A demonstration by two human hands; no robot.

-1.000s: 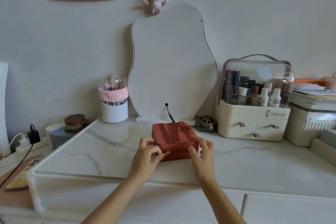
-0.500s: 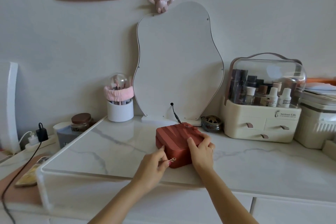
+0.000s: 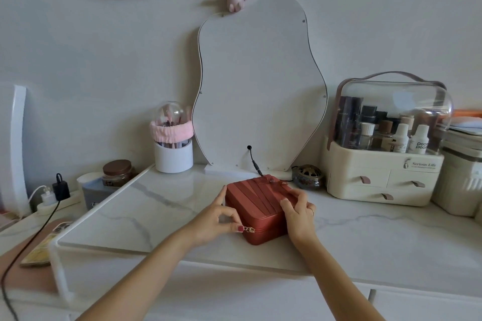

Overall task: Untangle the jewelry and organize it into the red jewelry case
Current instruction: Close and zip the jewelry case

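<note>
Red jewelry case (image 3: pixel 258 206), one; left hand (image 3: pixel 214 219) pinches one zipper pull (image 3: pixel 249 229).

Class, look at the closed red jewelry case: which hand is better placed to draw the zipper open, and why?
Left. The left hand already pinches the gold zipper pull at the red jewelry case's near corner, while the right hand grips its right side, steadying it.
</note>
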